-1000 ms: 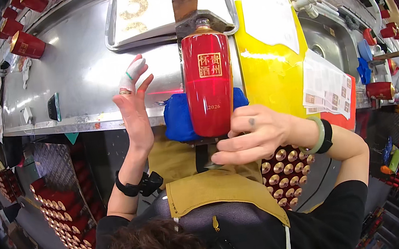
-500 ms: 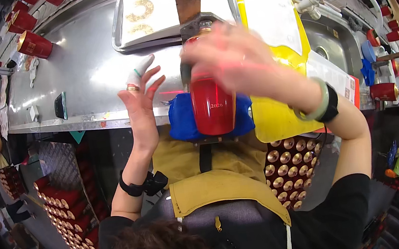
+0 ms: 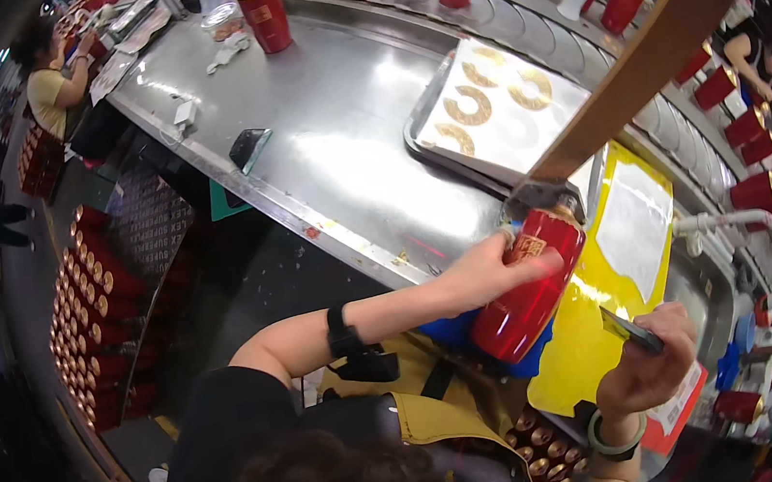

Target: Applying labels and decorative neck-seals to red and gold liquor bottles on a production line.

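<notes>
A glossy red bottle [image 3: 526, 305] lies tilted on a blue cloth [image 3: 452, 332], its neck end at a dark metal bracket [image 3: 544, 195] on a wooden beam. Over the bottle's upper part, beside a gold mark, my left hand [image 3: 492, 271] is closed with its thumb across the red surface. My right hand [image 3: 651, 362] is closed round a small tool [image 3: 634, 332] with a dark handle and a narrow flat end, held over the yellow sheet, right of the bottle. What kind of tool it is cannot be made out.
The wooden beam [image 3: 638, 47] slants over the metal bench [image 3: 331, 121]. Behind the bottle, a tray [image 3: 422, 144] carries white paper with gold curved decals. A yellow sheet [image 3: 573, 363] and a white tap [image 3: 744, 216] lie to the right. A phone [image 3: 249, 149] rests near the bench edge.
The view has turned. My left hand, open beside the bottle before, now grips it. My right hand has moved off the bottle to the right and shows a small tool.
</notes>
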A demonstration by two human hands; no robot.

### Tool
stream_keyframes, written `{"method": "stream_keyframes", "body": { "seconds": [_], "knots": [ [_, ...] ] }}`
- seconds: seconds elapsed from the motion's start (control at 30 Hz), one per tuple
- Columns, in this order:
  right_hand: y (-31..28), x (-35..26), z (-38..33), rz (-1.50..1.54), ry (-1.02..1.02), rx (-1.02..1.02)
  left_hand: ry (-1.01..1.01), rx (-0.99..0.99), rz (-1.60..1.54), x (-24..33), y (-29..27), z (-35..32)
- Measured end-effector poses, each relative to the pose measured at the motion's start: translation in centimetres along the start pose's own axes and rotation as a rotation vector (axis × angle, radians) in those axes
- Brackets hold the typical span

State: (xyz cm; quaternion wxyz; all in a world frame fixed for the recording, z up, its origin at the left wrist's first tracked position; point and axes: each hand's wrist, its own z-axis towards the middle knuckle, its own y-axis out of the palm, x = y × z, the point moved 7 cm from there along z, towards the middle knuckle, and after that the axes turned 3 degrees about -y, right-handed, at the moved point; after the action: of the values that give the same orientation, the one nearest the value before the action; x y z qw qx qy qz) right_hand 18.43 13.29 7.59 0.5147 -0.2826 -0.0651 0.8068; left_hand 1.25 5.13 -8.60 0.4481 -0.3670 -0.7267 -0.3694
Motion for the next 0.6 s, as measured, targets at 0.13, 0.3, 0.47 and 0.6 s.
{"method": "stream_keyframes", "body": {
  "seconds": [0.13,0.3,0.47,0.6],
  "knots": [
    [1.9,-0.7,2.7,0.006,-0.068,0.043,-0.195,-0.260,-0.353,0.5,0.9,-0.7],
    [-3.8,5.0,0.2,-0.369,0.200,0.115,0.110,0.021,-0.310,6.4,-11.2,-6.2],
    [-5.1,9.5,-2.3,-0.251,0.631,0.177,0.604,1.038,0.097,11.4,-32.3,-8.4],
    [-5.6,13.1,-3.4,0.015,0.781,0.028,0.659,1.309,0.184,12.7,-46.8,-6.8]
  ]
}}
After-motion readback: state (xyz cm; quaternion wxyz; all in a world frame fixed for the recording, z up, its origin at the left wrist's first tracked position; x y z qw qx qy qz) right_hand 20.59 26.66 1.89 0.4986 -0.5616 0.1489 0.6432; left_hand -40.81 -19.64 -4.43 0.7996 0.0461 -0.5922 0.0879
